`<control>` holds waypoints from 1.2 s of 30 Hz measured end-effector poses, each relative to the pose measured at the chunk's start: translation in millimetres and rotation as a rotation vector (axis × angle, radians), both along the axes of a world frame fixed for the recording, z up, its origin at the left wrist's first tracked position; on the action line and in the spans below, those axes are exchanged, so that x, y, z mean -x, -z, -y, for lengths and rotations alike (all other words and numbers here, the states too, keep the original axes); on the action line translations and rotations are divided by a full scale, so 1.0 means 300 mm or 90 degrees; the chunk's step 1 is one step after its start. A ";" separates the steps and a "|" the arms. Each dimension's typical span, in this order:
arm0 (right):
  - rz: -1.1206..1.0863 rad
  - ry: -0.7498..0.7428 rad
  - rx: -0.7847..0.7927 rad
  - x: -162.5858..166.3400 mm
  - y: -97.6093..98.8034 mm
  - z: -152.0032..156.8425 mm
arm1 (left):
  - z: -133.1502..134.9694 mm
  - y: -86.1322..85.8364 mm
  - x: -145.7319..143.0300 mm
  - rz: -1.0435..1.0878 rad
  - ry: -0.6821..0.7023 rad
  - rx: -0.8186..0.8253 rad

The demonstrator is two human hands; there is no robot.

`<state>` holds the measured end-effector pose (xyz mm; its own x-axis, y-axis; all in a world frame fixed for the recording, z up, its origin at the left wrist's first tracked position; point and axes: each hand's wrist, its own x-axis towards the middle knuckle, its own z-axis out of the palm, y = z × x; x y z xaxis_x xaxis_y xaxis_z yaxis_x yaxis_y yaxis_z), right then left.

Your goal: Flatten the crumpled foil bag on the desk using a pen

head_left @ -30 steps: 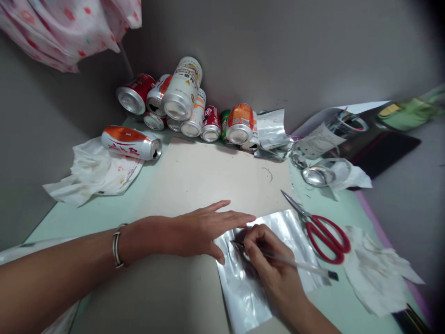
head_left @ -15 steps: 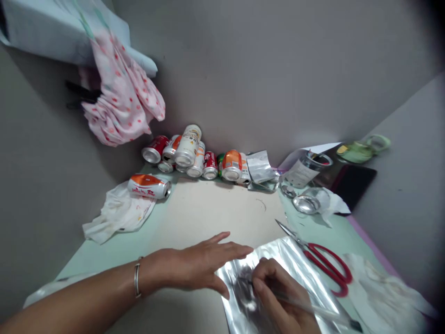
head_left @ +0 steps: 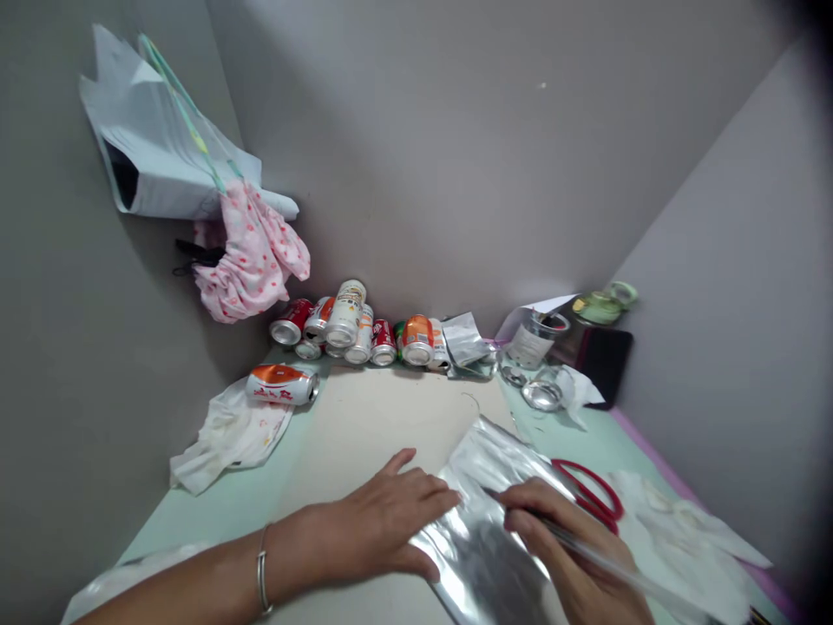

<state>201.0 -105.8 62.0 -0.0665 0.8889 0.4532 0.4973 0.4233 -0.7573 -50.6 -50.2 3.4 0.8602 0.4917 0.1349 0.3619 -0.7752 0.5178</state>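
A shiny silver metal sheet (head_left: pixel 485 555) lies slanted on the pale board, its surface creased and reflective. My left hand (head_left: pixel 383 521), a bangle at its wrist, is spread flat, with its fingertips and thumb on the sheet's left edge. In my right hand (head_left: pixel 566 538) is a slim pen (head_left: pixel 602 564) with a clear barrel, gripped like a writing tool. The dark point touches or hovers just over the sheet; I cannot tell which. Red-handled scissors (head_left: pixel 602 495) lie beyond my right hand, their blades hidden by the sheet.
Several drink cans (head_left: pixel 344 325) are stacked along the back wall. Another can (head_left: pixel 283 384) lies on crumpled tissue at left. Cut metal pieces (head_left: pixel 465 343), a jar (head_left: pixel 534 341), can ends (head_left: pixel 543 395) and a phone (head_left: pixel 605 365) stand at the back right. White cloth (head_left: pixel 683 529) lies at right.
The sheet has turned and its far corner now covers the scissors' blades. My left hand has settled onto its edge. My right hand has moved right with the pen. The view has tilted upward.
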 end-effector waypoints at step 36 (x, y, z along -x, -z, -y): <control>0.222 -0.013 0.004 -0.145 0.229 -0.093 | 0.180 0.174 -0.087 -0.136 0.087 -0.128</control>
<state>244.5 -78.0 -6.6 -0.2346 0.8886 0.3941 0.7180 0.4317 -0.5460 -24.4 -104.1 -48.8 0.9356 0.3519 0.0273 0.3316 -0.9028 0.2737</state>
